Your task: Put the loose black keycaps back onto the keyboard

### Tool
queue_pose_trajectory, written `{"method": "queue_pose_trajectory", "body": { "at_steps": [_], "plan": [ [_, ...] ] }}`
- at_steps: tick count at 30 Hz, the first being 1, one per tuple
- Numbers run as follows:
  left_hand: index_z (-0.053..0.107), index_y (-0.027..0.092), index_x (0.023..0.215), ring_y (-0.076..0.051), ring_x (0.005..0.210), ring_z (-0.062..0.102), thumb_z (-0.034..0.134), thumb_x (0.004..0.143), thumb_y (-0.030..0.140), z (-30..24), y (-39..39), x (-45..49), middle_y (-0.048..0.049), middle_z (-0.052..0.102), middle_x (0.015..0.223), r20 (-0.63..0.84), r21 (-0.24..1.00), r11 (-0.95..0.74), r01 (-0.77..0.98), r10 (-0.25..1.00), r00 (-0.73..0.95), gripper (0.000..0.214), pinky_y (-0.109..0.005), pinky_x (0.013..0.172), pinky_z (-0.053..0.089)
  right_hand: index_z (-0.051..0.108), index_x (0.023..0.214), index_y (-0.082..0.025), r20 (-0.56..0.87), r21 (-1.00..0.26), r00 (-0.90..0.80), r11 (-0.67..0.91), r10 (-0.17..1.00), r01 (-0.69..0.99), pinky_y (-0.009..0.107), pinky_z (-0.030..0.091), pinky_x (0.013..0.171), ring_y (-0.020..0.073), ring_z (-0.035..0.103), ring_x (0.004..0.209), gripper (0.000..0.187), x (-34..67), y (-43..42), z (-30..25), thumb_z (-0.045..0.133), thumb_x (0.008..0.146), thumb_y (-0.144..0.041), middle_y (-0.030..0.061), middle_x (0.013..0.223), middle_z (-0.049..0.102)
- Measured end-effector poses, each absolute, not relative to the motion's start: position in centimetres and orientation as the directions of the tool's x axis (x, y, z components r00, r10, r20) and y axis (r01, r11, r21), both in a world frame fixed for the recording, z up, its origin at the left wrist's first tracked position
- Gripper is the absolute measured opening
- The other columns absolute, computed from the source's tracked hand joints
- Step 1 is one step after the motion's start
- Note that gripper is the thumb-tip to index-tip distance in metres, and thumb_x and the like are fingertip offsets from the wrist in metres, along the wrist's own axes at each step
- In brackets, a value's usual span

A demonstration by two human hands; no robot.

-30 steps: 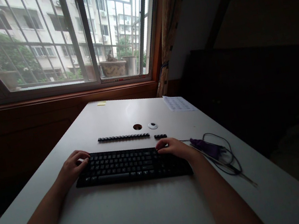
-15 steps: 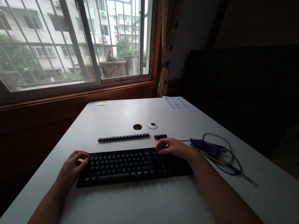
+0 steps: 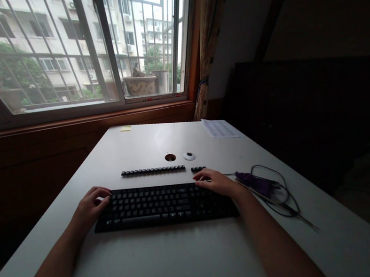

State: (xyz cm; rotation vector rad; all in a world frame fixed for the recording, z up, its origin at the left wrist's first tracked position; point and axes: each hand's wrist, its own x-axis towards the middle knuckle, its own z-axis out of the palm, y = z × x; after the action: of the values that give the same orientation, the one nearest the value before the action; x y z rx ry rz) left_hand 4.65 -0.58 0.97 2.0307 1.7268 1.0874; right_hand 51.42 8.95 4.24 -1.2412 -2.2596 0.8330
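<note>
A black keyboard (image 3: 150, 206) lies on the white table, its keys facing up. At its upper left corner, my left hand (image 3: 91, 206) has thumb and fingers closed on the edge. My right hand (image 3: 216, 183) is over the keyboard's upper right part, thumb and forefinger slightly apart with nothing visible between them. The forearm and hand cover some of the right-hand keys. Just beyond my right fingertips lies a short row of black keycaps (image 3: 197, 168), partly hidden by the hand. A longer row of black keycaps (image 3: 153, 170) stretches behind the keyboard.
Right of the keyboard lies a coiled black cable (image 3: 290, 196) with a purple cloth-like piece (image 3: 255, 183). A round hole (image 3: 170, 158) and a white ring cover (image 3: 189, 156) are farther back. Printed paper (image 3: 221, 128) and a yellow note (image 3: 125, 128) lie near the far edge.
My right hand has shifted slightly away from me and to the right, toward the short keycap row, and its fingers have parted a little. My left hand stays on the keyboard corner.
</note>
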Motion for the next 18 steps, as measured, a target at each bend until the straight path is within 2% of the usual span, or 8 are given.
{"method": "queue_pose_trajectory", "body": {
  "at_steps": [4,11,18],
  "plan": [
    [0.067,0.021,0.090,-0.023,0.091,0.066,0.056,0.089,0.047,0.95,-0.61,4.63,-0.0065,0.063,0.107,0.358,0.643,-0.259,0.721,0.933,0.016,0.029,-0.032,0.075,0.056,0.073,0.105,-0.022,0.064,-0.625,-0.550,0.463,0.833,0.629,0.036,0.047,0.090,0.0231,0.062,0.099,0.031,50.91,8.79,4.10,0.068,0.085,-0.045,0.0079,0.108,0.067],
    [0.067,0.021,0.090,-0.024,0.094,0.066,0.056,0.088,0.050,1.10,-0.75,4.67,-0.0065,0.065,0.106,0.357,0.633,-0.252,0.731,0.934,0.013,0.030,-0.034,0.079,0.056,0.075,0.101,-0.022,0.032,-0.650,-0.539,0.427,0.842,0.628,0.034,0.045,0.091,0.0223,0.060,0.099,0.024,50.76,8.92,4.23,0.069,0.085,-0.039,0.0071,0.105,0.064],
    [0.067,0.020,0.088,-0.023,0.091,0.066,0.057,0.088,0.050,0.98,-0.64,4.66,-0.0065,0.064,0.105,0.354,0.642,-0.249,0.725,0.935,0.007,0.031,-0.032,0.075,0.056,0.075,0.100,-0.020,0.032,-0.650,-0.533,0.423,0.846,0.632,0.034,0.045,0.088,0.0225,0.061,0.098,0.022,50.59,9.00,4.15,0.069,0.084,-0.035,0.0074,0.103,0.065]
  ]
}}
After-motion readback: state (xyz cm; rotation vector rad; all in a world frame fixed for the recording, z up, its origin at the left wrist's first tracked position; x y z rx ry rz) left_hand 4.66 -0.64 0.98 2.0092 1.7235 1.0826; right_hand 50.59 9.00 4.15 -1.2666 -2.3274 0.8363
